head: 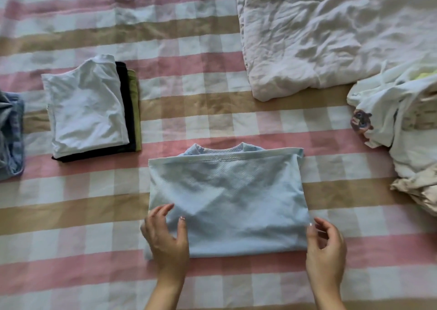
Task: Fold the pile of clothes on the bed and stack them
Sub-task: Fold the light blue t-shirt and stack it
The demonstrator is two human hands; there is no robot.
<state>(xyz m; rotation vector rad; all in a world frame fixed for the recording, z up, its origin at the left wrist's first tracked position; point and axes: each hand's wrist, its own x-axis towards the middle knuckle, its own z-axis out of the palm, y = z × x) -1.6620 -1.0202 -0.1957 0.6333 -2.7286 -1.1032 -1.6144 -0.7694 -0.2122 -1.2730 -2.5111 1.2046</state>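
The light blue shirt point(227, 201) lies folded into a broad rectangle on the checked bed point(94, 215), in the middle of the near part. Its long axis runs left to right, its collar points toward the far side, and its folded edge faces the person. The stitched hem lies across the top just below the neckline. The left hand point(165, 236) rests on the shirt's near left corner, its fingers point(163, 211) spread and lightly bent over the side edge and the thumb lying flat on the cloth, gripping nothing. The right hand point(326, 248) is at the near right corner, its fingers loosely curled and holding nothing, with the thumb tip just touching the shirt's right edge. Toward the bed's left side sits a stack of folded clothes point(87, 111), white on top of black and olive. The unfolded pile point(402, 120) of pale garments lies at the right edge, well apart from the shirt.
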